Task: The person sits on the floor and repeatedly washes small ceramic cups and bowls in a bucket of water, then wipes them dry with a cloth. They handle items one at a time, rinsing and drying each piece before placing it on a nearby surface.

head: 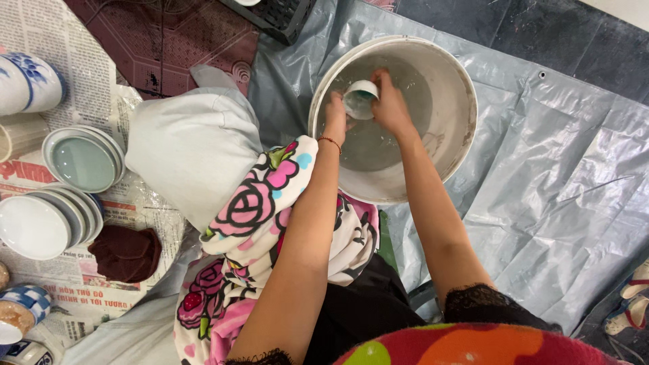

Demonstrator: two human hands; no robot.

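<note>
A grey tarp (541, 176) covers the floor, open and bare to the right. On it stands a big white basin (460, 101) of cloudy water, its near rim against a rose-print cloth (257, 209). Newspaper (81, 61) at left carries 2 stacks of plates (51, 223). Inside the basin, the left hand (336, 116) and right hand (390, 101) both clasp 1 small white cup (360, 99), tilted above the water.

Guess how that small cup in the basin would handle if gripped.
The small cup looks glazed ceramic: probably rigid and chip-prone. Both hands, left hand and right hand, hold it over the water-filled basin, so it's likely wet and slippery.
</note>
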